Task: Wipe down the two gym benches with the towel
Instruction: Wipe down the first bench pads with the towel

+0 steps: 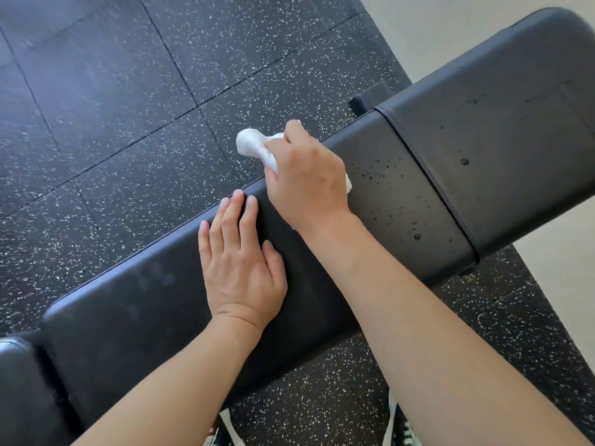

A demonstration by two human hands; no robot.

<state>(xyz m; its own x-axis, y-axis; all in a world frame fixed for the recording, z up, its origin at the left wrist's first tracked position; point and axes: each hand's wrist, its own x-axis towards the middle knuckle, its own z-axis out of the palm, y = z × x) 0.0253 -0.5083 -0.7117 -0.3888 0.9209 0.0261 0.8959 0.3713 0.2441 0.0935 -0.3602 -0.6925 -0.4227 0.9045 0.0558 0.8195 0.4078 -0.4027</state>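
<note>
A black padded gym bench (154,304) runs diagonally from lower left to upper right, and its wider back pad (502,130) sits at the upper right. Water droplets speckle the pad near the seam (396,194). My right hand (306,178) is closed around a white crumpled towel (252,144), pressing it on the bench's far edge. My left hand (241,262) lies flat on the pad just beside it, palm down, fingers together and holding nothing. Only one bench is in view.
Black speckled rubber floor tiles (128,107) surround the bench. A pale floor strip (418,30) lies at the upper right. My shoes (399,432) show under the bench's near edge. Another black pad (19,391) adjoins at the lower left.
</note>
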